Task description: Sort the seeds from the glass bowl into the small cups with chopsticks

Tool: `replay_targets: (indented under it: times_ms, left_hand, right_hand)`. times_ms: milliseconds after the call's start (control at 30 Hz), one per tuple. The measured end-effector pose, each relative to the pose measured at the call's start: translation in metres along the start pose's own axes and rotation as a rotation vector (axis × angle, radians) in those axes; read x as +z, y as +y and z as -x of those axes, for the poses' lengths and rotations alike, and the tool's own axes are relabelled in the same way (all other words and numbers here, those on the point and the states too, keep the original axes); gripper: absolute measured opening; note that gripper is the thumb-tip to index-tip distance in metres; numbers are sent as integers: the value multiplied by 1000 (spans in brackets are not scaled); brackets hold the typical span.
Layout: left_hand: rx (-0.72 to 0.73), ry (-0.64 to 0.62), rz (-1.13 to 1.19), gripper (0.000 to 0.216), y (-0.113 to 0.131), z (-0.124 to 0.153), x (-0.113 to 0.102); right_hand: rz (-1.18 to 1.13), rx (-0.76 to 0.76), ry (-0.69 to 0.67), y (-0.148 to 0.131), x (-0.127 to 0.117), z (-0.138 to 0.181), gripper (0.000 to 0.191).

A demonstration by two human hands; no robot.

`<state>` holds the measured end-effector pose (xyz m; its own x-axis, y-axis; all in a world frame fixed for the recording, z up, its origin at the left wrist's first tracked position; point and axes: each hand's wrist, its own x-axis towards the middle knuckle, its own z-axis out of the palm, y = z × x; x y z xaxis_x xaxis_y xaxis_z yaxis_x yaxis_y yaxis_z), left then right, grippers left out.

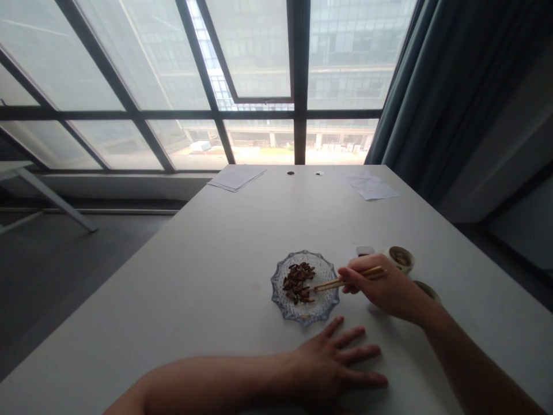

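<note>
A scalloped clear glass plate sits on the white table, with a heap of small brown elongated pieces on it. My right hand is closed around a pair of wooden chopsticks. Their tips point left, over the plate at the right side of the heap; whether they pinch a piece is too small to tell. Just in front of the plate, my left hand lies flat on the table, fingers spread and holding nothing.
Behind my right hand stand a small round cup with something inside, a second cup partly hidden by my wrist, and a small pale container. Paper sheets and more paper lie at the table's far end.
</note>
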<state>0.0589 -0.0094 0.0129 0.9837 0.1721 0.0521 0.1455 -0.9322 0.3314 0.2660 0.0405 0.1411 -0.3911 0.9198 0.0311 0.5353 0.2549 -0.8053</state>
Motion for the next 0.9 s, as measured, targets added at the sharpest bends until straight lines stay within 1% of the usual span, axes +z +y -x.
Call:
replay_targets:
  times_ms: [67,133,200,300,367,400,467,567,667,733,767,800,833,900]
  left_hand:
    - [-5,1,3,66,1,0,-1]
    - [-8,-2,-4,67,1,0,-3]
    - [-10,-9,-8,69,2,0,-4]
    - [-12,-16,9,69,1,1,-5]
    - [-12,-23,35,69,1,1,-4]
    - [-13,-26,49,68,1,1,-4]
    - [-16,-26,65,65,0,1,-3]
    - [-17,-25,65,64,-1,1,-2]
    - [-13,-24,50,66,-1,1,-2]
    - [-13,-20,38,67,0,1,-3]
    - [-14,-20,36,67,0,1,-3]
    - [-14,-21,39,67,0,1,-3]
    - [-14,-22,45,67,0,1,-3]
    - [-13,-18,51,66,0,1,-3]
  right_hand:
    - [-33,16,39,0,-6,4,47]
    - [-86,55,134,-2,-16,11,43]
    - [-113,105,304,-3,-30,20,42]
    - [-50,167,611,-3,-54,33,42]
    - [27,188,741,0,-67,38,41]
    - [68,197,764,2,-71,40,41]
    - [146,205,756,7,-78,41,41]
    - [205,205,739,11,-81,41,42]
    - [198,194,801,7,-78,41,43]
    - [134,194,808,3,-74,41,43]
    - [80,198,782,0,-71,41,44]
    - [20,201,729,-2,-67,40,45]
    - [-41,202,654,-4,-63,39,46]
    - [-126,188,457,-9,-52,35,46]
